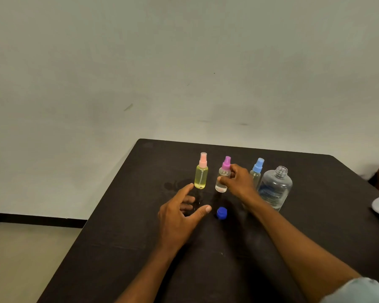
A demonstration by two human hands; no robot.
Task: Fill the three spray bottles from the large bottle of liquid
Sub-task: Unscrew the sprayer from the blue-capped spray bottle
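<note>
Fingers of the right hand (235, 182) clamp the clear small spray bottle with a purple nozzle (223, 176), standing mid-row near the dark table's (123, 237) far edge. Left of it stands the yellow-filled spray bottle with a pink nozzle (201, 172); right, the blue-nozzled clear spray bottle (256, 171), then the uncapped large clear bottle (275, 189), label print blurred, unreadable. Its blue cap (221, 213) lies nearer. The left hand (179, 217) hovers, fingers spread apart.

We see three small spray bottles (201, 174) of clear, shiny plastic, a big see-through plastic bottle (275, 189), a smooth blue plastic cap (221, 213), and a dark, dull counter (123, 248) with faint smudges.
</note>
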